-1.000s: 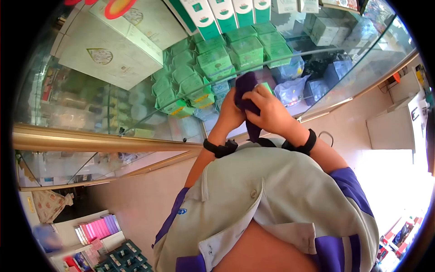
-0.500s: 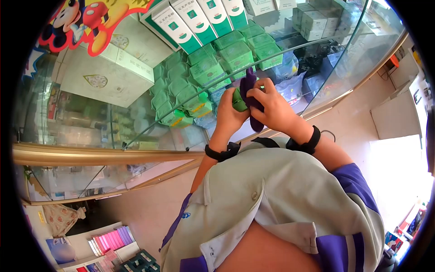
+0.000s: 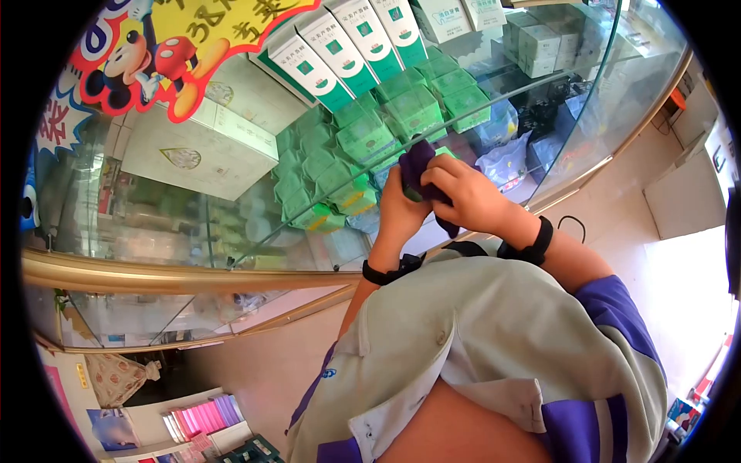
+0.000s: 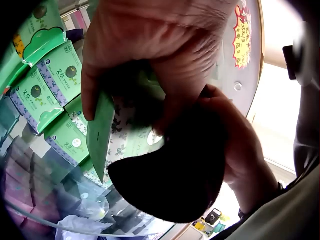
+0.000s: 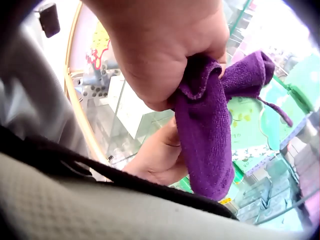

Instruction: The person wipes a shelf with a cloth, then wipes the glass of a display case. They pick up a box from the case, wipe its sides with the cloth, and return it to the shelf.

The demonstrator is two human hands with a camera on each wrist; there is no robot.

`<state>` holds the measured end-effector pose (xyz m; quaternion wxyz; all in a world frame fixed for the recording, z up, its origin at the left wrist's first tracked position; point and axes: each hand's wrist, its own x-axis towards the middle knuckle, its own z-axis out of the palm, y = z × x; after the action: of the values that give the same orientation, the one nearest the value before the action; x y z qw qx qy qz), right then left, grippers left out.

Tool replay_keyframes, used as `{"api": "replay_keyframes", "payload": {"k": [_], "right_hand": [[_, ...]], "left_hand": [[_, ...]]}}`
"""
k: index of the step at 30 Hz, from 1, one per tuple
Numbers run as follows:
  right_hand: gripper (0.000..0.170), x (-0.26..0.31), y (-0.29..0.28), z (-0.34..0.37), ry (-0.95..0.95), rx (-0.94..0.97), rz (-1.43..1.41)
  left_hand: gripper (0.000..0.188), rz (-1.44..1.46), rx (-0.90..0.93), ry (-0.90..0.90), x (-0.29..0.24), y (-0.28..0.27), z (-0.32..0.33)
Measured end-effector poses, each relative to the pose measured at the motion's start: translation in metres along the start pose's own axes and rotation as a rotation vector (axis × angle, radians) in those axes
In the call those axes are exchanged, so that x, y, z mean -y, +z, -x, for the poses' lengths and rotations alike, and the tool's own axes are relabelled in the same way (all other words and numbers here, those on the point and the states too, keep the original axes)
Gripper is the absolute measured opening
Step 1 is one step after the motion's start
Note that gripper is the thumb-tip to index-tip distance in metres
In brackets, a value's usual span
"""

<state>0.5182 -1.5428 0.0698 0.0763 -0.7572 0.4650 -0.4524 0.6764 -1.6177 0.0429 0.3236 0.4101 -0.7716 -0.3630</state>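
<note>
A small green printed pack (image 4: 100,135) is held in my left hand (image 3: 400,208), its thumb and fingers on either side of it in the left wrist view. My right hand (image 3: 478,197) grips a purple towelling cloth (image 5: 207,135), bunched in the fingers with a rounded end hanging down and another end sticking out sideways. In the head view the cloth lies against the pack and hides most of it. Both hands are close together above the front of the glass display case (image 3: 309,266).
Rows of similar green packs (image 3: 413,112) sit inside the case. Beside them stand tall white-and-green boxes (image 3: 336,58) and a large white carton (image 3: 201,150). Blue plastic-wrapped packs (image 3: 505,162) lie to the right. A cartoon price sign (image 3: 170,62) is at upper left.
The cloth has shifted on the pack: half a second ago the pack's green side showed beside it, now the cloth covers most of it. The head view has tilted, bringing the cartoon sign in.
</note>
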Motion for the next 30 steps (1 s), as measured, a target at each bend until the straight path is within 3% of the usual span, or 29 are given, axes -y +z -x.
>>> {"api": "replay_keyframes", "payload": {"k": [2, 3, 4, 7, 8, 10, 14, 16, 17, 20, 22, 25, 26, 27, 30], "right_hand": [[0.034, -0.015, -0.003, 0.005, 0.061, -0.103, 0.037], [0.033, -0.019, -0.010, 0.007, 0.202, -0.085, 0.106], [0.033, -0.034, -0.011, 0.011, 0.325, -0.128, 0.080], [0.034, -0.039, -0.017, 0.018, 0.451, -0.251, 0.073], [0.034, -0.032, -0.016, 0.015, 0.447, -0.246, 0.074], [0.034, -0.014, -0.009, 0.010, 0.138, -0.266, 0.114], [0.039, 0.005, 0.009, 0.006, -0.052, -0.024, 0.130], [0.040, -0.003, 0.002, 0.006, -0.011, -0.063, 0.162], [0.040, -0.010, -0.002, 0.006, 0.028, -0.094, 0.194], [0.036, -0.024, -0.006, 0.008, 0.353, -0.259, 0.170], [0.034, -0.019, -0.005, 0.007, 0.325, -0.254, 0.170], [0.032, -0.006, 0.008, 0.002, 0.025, -0.159, 0.202], [0.033, 0.005, 0.010, 0.000, -0.006, -0.099, 0.186], [0.033, 0.008, 0.014, 0.001, -0.022, -0.075, 0.151], [0.033, 0.005, 0.013, 0.001, -0.076, -0.005, 0.092]], "left_hand": [[0.056, 0.170, -0.036, 0.065, 0.012, 0.003, 0.001], [0.056, 0.175, -0.069, 0.082, 0.009, 0.002, 0.001], [0.057, 0.203, -0.081, 0.055, 0.008, 0.002, 0.003], [0.057, 0.243, -0.038, 0.008, 0.014, 0.003, -0.002], [0.053, 0.329, -0.056, -0.049, 0.018, 0.007, -0.004], [0.050, 0.415, -0.077, -0.116, 0.031, 0.013, -0.006], [0.046, 0.594, 0.006, -0.197, 0.037, 0.015, -0.015], [0.056, 0.775, -0.027, -0.245, 0.031, 0.011, -0.012], [0.061, 0.771, -0.032, -0.168, 0.027, 0.007, -0.012], [0.059, 0.752, -0.053, -0.240, 0.018, 0.001, -0.006], [0.055, 0.747, -0.014, -0.287, 0.021, 0.000, -0.007], [0.045, 0.797, 0.012, -0.287, 0.024, 0.006, -0.008], [0.040, 0.848, -0.001, -0.236, 0.018, 0.006, -0.009], [0.033, 0.805, 0.017, -0.308, 0.004, 0.001, -0.006], [0.032, 0.906, -0.025, -0.250, 0.011, 0.001, -0.008]]}}
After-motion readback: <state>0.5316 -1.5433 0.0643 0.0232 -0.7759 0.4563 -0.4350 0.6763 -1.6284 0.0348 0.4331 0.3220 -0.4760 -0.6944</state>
